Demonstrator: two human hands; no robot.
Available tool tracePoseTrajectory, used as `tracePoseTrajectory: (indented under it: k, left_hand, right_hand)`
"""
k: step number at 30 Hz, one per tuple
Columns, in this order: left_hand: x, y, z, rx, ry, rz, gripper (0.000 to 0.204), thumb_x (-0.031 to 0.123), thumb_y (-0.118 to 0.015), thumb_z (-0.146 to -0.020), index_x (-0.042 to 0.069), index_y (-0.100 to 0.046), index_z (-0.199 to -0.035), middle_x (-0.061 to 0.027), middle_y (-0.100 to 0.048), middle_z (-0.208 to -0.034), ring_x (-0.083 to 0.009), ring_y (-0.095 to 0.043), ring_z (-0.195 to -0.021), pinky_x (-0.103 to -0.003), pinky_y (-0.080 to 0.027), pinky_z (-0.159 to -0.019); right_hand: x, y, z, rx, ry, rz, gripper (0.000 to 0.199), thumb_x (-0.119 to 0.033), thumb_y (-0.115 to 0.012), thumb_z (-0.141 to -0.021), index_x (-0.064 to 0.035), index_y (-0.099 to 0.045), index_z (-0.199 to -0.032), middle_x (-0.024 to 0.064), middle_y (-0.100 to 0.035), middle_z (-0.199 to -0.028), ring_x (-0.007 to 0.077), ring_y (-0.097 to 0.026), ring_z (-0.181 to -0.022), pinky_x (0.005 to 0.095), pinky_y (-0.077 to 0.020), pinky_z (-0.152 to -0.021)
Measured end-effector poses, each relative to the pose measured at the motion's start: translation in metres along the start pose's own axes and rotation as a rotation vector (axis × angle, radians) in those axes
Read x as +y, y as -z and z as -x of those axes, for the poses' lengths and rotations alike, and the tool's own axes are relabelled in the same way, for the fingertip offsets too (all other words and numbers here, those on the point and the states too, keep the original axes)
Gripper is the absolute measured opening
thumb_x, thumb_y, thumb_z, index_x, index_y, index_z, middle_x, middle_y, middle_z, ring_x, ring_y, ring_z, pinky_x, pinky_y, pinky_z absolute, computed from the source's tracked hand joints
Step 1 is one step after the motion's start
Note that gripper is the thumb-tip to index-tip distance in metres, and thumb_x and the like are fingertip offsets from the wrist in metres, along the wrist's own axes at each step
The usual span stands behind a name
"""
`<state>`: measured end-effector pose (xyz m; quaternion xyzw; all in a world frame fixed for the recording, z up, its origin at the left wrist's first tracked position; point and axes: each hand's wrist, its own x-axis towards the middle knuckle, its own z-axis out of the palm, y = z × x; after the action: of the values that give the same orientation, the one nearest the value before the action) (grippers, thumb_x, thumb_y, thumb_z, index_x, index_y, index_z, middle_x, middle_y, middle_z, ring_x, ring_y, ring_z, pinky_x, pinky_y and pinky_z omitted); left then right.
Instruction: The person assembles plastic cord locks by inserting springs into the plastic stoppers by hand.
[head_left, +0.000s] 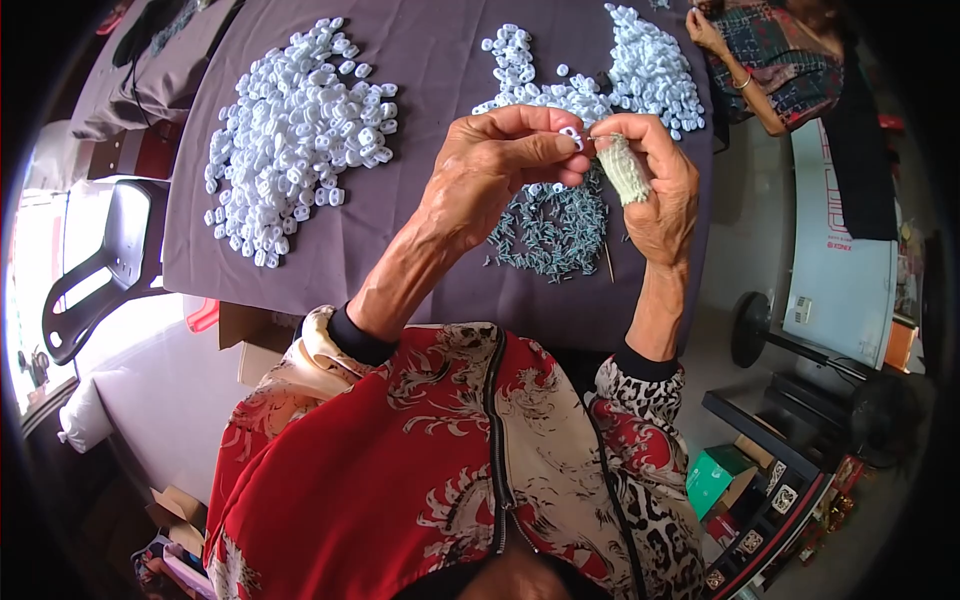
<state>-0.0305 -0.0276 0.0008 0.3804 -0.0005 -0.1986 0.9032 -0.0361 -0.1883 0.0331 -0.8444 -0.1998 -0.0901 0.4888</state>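
My left hand (500,155) pinches a small white plastic piece (571,137) with slots in it, between thumb and fingertips above the table. Close beside it, my right hand (660,180) is closed, its fingertips pinching a small thin metal pin (592,138) that points toward the white piece. A pale knitted finger cover (623,170) sits on a digit of the right hand. Below the hands lies a heap of small grey metal pins (550,235). Behind them is a pile of similar white pieces (560,97), partly hidden by my left hand.
A large heap of white pieces (300,140) lies on the left of the dark tablecloth (430,50), another heap (655,70) at the far right. A thin stick (608,262) lies beside the pins. Another person's arm (755,95) shows at the far right. A black chair (110,250) stands left.
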Motion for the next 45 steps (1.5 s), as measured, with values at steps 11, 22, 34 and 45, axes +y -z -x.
tracePoseTrajectory:
  k: [11,22,34,45]
  left_hand:
    - [0.005,-0.006,0.009,0.009,-0.105,-0.072,0.015,0.005,-0.061,-0.077,-0.006,-0.060,-0.088,-0.0100,-0.062,-0.075,-0.0149,-0.061,-0.066,-0.025,-0.050,-0.066]
    - [0.008,-0.010,0.010,0.028,-0.134,-0.204,0.016,0.005,-0.061,-0.077,-0.004,-0.061,-0.091,-0.0097,-0.063,-0.076,-0.0161,-0.062,-0.066,-0.027,-0.052,-0.066]
    - [0.010,-0.011,0.012,0.018,-0.144,-0.162,0.017,0.005,-0.061,-0.077,-0.005,-0.061,-0.091,-0.0105,-0.063,-0.073,-0.0160,-0.060,-0.063,-0.026,-0.051,-0.064]
    - [0.015,-0.016,0.015,0.017,-0.177,-0.174,0.016,0.006,-0.061,-0.078,-0.007,-0.061,-0.088,-0.0094,-0.062,-0.072,-0.0118,-0.058,-0.065,-0.023,-0.048,-0.062]
  right_hand:
    - [-0.010,0.000,-0.003,-0.015,0.098,0.030,0.011,0.002,-0.055,-0.076,-0.0016,-0.055,-0.086,0.0063,-0.061,-0.079,0.0162,-0.061,-0.072,0.0259,-0.0469,-0.067]
    - [-0.011,0.002,-0.001,-0.010,0.103,0.136,0.019,0.005,-0.053,-0.071,-0.0030,-0.055,-0.088,0.0079,-0.061,-0.079,0.0199,-0.062,-0.072,0.0266,-0.0467,-0.066]
    - [-0.013,0.002,-0.002,-0.001,0.080,-0.011,0.012,0.003,-0.053,-0.075,0.0000,-0.055,-0.087,0.0059,-0.061,-0.081,0.0119,-0.059,-0.072,0.0237,-0.0461,-0.067]
    - [-0.021,0.003,-0.006,-0.009,0.136,0.095,0.015,0.004,-0.054,-0.074,-0.0016,-0.054,-0.088,0.0073,-0.061,-0.078,0.0156,-0.060,-0.069,0.0250,-0.0465,-0.064]
